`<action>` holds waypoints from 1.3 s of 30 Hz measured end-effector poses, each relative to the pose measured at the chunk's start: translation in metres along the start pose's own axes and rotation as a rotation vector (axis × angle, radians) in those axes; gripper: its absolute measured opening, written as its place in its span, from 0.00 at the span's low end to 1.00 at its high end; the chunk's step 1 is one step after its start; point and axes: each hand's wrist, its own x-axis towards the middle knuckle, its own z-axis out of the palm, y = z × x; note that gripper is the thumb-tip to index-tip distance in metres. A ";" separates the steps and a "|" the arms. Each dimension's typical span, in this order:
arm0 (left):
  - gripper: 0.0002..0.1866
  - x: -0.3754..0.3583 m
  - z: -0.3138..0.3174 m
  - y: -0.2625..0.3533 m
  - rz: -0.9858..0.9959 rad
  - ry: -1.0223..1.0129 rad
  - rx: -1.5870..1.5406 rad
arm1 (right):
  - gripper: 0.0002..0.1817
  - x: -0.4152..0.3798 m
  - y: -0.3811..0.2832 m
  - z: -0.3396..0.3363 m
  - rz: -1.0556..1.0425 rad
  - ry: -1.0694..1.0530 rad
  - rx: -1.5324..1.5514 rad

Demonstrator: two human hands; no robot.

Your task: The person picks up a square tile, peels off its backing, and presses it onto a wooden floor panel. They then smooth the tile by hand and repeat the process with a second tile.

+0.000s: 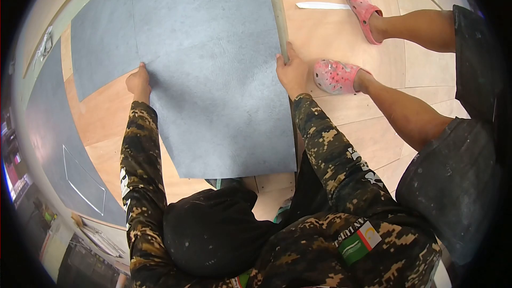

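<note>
A large thin grey sheet [224, 101] with a faintly mottled surface spans the space between my two hands. My left hand [140, 82] pinches its left edge, close to where a seam line meets another grey piece [101, 42]. My right hand [293, 73] grips the right edge, fingers partly hidden behind it. The near end of the sheet hangs over my knees. Pale plywood [101, 112] shows to the left of the held sheet.
At the right stands another person in pink spotted clogs [337, 76], close to my right hand. A white strip [322, 6] lies on the plywood floor [373, 69]. Farther left is a grey panel [58, 122] with a white-edged outline. Thin strips [98, 237] lie at lower left.
</note>
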 end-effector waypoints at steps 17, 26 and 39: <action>0.30 0.003 -0.005 -0.004 -0.011 -0.022 0.007 | 0.33 0.031 -0.013 -0.016 -0.138 -0.459 -0.349; 0.32 0.006 -0.003 -0.007 -0.046 -0.032 -0.141 | 0.30 0.026 -0.037 -0.009 -0.204 -0.410 -0.637; 0.32 -0.005 -0.005 -0.001 -0.057 -0.044 -0.153 | 0.31 -0.004 -0.064 0.030 -0.549 -0.353 -0.543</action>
